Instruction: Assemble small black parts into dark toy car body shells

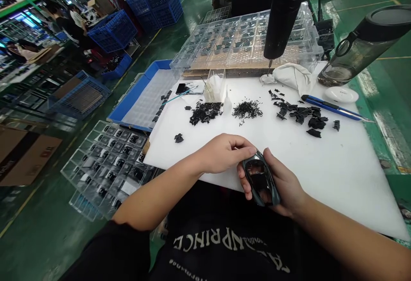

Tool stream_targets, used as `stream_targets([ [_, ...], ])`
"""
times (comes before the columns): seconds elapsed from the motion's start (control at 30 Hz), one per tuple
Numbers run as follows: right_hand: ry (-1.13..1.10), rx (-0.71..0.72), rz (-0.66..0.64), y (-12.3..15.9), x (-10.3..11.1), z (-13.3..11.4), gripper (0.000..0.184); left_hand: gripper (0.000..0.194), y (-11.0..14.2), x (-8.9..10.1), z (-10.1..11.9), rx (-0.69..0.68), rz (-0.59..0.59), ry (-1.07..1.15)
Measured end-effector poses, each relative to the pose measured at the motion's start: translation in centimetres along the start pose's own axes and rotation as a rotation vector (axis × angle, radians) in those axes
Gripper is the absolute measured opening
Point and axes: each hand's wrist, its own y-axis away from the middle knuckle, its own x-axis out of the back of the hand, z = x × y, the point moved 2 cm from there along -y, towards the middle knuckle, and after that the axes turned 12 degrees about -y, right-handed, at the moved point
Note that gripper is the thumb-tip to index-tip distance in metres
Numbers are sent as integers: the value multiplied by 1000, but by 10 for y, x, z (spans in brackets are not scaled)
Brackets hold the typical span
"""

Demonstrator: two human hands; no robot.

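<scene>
The right hand cups a dark grey model car body (window openings facing up) above the near edge of the white worktop, its fingers wrapped round; the left hand curls, pinching the car's far end; black plastic pieces lie at 11 o'clock; fine black pins at 12 o'clock.

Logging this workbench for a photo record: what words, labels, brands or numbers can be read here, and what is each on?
"PRINCE", upside down in this view, with unclear letters before it: on the black T-shirt.
Smaller printed lines on the shirt: too small or hidden to read.
Markings on the cardboard box: too blurred to read.
</scene>
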Motion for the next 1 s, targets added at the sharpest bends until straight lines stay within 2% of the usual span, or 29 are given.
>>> stream_targets([
  [0.3,-4,-10,32,0,0,1,66,23,1,-9,3,41,82,10],
  [0.57,0,-1,-5,3,-2,-3,66,33,2,-6,2,6,41,66],
  [0.77,-7,-6,15,3,-1,-3,67,27,1,-5,1,-17,18,98],
  [1.0,-27,-19,48,2,-2,-3,68,21,1,-10,2,17,28,50],
])
